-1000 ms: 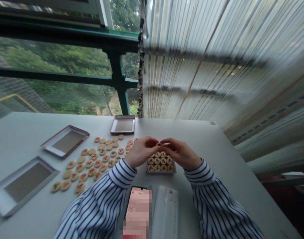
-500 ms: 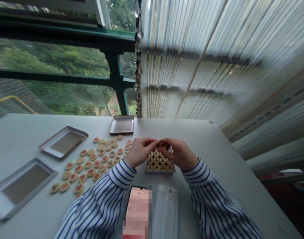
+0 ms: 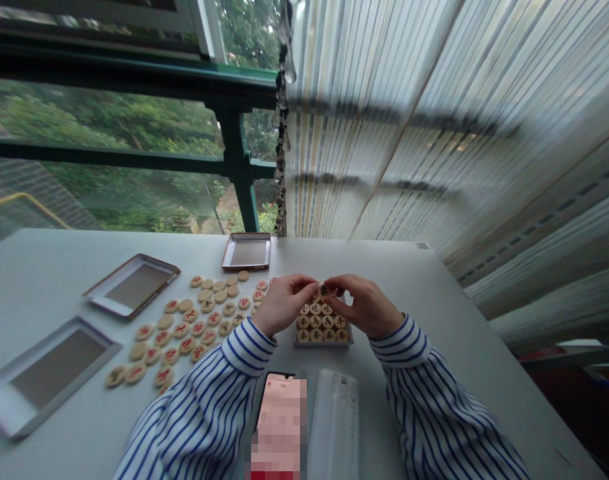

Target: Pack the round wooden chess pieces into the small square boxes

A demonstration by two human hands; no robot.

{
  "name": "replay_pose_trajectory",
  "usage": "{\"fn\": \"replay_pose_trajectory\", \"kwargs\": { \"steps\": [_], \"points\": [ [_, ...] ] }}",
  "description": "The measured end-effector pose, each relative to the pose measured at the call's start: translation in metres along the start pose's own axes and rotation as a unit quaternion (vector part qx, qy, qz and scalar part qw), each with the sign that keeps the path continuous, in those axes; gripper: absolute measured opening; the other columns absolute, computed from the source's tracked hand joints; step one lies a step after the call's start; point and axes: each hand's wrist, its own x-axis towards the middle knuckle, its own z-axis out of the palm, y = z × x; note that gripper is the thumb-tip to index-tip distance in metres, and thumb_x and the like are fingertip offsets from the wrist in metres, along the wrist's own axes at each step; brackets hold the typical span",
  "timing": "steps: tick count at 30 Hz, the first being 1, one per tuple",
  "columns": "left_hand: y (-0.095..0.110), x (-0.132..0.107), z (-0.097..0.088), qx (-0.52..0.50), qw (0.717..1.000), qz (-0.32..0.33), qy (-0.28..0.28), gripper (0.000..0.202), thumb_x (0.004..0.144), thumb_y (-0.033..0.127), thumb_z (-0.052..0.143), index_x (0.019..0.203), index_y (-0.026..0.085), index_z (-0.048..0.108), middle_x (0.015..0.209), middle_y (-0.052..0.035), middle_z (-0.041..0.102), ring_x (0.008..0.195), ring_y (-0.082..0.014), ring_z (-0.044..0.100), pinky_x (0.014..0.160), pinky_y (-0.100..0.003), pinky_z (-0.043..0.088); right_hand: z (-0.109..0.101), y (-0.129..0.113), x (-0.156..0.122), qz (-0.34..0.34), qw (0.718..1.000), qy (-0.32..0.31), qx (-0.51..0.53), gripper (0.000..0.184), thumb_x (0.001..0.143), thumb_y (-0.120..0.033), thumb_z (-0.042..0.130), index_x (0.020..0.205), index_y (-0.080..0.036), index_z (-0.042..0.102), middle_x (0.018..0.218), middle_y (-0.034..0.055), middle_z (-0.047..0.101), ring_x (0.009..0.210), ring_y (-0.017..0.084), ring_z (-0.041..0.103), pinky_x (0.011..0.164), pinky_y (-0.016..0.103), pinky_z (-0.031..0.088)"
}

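My right hand pinches a round wooden xiangqi piece with a black character, tilted up above the far part of a small box. Close to that piece, my left hand has its thumb and fingers pressed together; whether anything is between them I cannot make out. Below both hands sits the shallow box, with rows of black-lettered xiangqi pieces lying face up in it. The hands cover the box's far end. Left of my left hand, loose pieces are spread out, some red-lettered, some black, some blank side up.
Two brown-rimmed trays lie toward the back left, and a grey-white tray at the left edge. Near me are a phone and a translucent plastic case. A string curtain hangs behind the white table.
The black-lettered piece has shifted slightly right with my right hand, and its face now shows more clearly. My left fingertips are a little farther from the right ones. The view has shifted slightly.
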Motion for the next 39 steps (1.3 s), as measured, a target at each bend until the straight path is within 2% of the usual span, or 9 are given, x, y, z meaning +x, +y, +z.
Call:
{"fn": "replay_pose_trajectory", "kwargs": {
  "steps": [4,7,13,20,25,34,39],
  "points": [
    [-0.007,0.0,-0.004,0.098,0.994,0.032,0.024,0.027,0.079,0.031,0.049,0.098,0.015,0.062,0.09,-0.0063,0.068,0.082,-0.0172,0.062,0.078,-0.029,0.047,-0.013,0.007,0.001,0.009,1.0,0.022,-0.008,0.022,0.076,-0.027,0.055,0.096,-0.018,0.06,0.085,0.0048,0.066,0.07,0.013,0.059,0.065,0.026,0.045],
    [-0.015,0.0,-0.005,0.188,0.981,0.046,0.024,0.03,0.08,0.029,0.047,0.103,0.016,0.061,0.095,-0.008,0.067,0.084,-0.0188,0.062,0.081,-0.031,0.046,-0.022,0.012,0.006,0.017,1.0,0.014,-0.019,0.02,0.076,-0.026,0.055,0.094,-0.018,0.061,0.083,0.0035,0.067,0.068,0.012,0.059,0.065,0.026,0.045],
    [-0.028,0.001,-0.004,0.279,0.96,0.028,-0.001,0.034,0.082,0.025,0.043,0.111,0.015,0.056,0.107,-0.0099,0.063,0.099,-0.0216,0.057,0.091,-0.035,0.04,-0.025,0.026,0.013,0.043,0.998,-0.012,-0.053,0.019,0.076,-0.028,0.055,0.091,-0.018,0.062,0.079,0.0024,0.067,0.066,0.013,0.059,0.062,0.025,0.045],
    [-0.038,0.004,-0.004,0.297,0.954,0.027,-0.014,0.037,0.083,0.022,0.038,0.112,0.01,0.055,0.112,-0.0139,0.061,0.105,-0.0224,0.055,0.091,-0.035,0.04,-0.018,0.038,0.012,0.06,0.992,-0.072,-0.084,0.021,0.077,-0.03,0.053,0.091,-0.019,0.063,0.078,0.0029,0.066,0.068,0.013,0.058,0.066,0.024,0.044],
    [-0.041,0.005,-0.004,0.298,0.954,0.021,-0.027,0.037,0.082,0.019,0.036,0.112,0.011,0.056,0.112,-0.0128,0.061,0.105,-0.021,0.054,0.092,-0.034,0.04,-0.014,0.042,0.01,0.053,0.986,-0.103,-0.121,0.022,0.077,-0.033,0.052,0.091,-0.02,0.064,0.08,0.0036,0.066,0.07,0.013,0.058,0.065,0.024,0.043],
    [-0.04,0.005,-0.003,0.318,0.947,0.024,-0.028,0.037,0.083,0.02,0.035,0.111,0.012,0.056,0.11,-0.0118,0.062,0.104,-0.0208,0.056,0.09,-0.032,0.041,-0.008,0.042,0.01,0.057,0.969,-0.157,-0.179,0.02,0.077,-0.029,0.051,0.088,-0.02,0.065,0.079,0.0044,0.067,0.067,0.014,0.058,0.06,0.024,0.04],
    [-0.038,0.005,-0.003,0.323,0.945,0.026,-0.034,0.037,0.082,0.019,0.035,0.111,0.009,0.056,0.11,-0.014,0.062,0.105,-0.0219,0.055,0.091,-0.033,0.041,-0.006,0.039,0.01,0.064,0.958,-0.175,-0.218,0.02,0.076,-0.03,0.051,0.088,-0.021,0.064,0.083,0.0044,0.067,0.073,0.016,0.059,0.061,0.025,0.04]
  ]
}}
